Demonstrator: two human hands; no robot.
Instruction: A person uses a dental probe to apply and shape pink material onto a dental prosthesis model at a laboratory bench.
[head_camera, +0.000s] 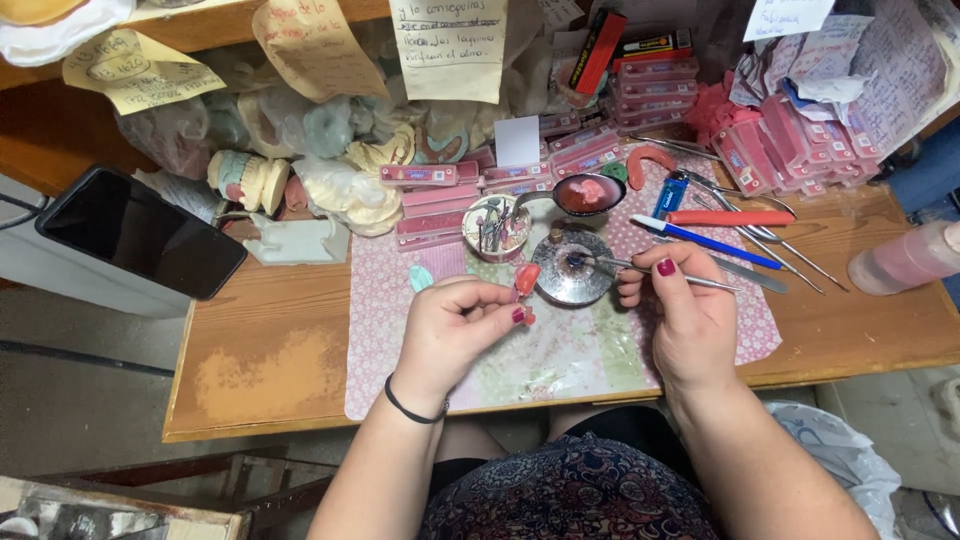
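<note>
The left hand (455, 330) pinched a small pink wax piece (526, 279) between thumb and fingertips, just above the flowery mat (560, 350) and right beside the little round metal dish (573, 270). Most of the piece was hidden by the fingers, so its shape was hard to tell. The right hand (685, 310) was closed around a thin metal tool (640, 268), and the tool's tip sat in the dish. What was in the dish was too small to make out.

Behind the dish stood a small pot of tools (497, 228) and a spoon with red wax (588, 193). A blue-handled tool (705, 240) and a red-handled tool (730, 217) lay to the right. Pink boxes (660, 85) were piled at the back, partly covered by paper notes (450, 45). A dark phone (140, 230) lay far left. A pink bottle (905, 257) was cut off at the right edge.
</note>
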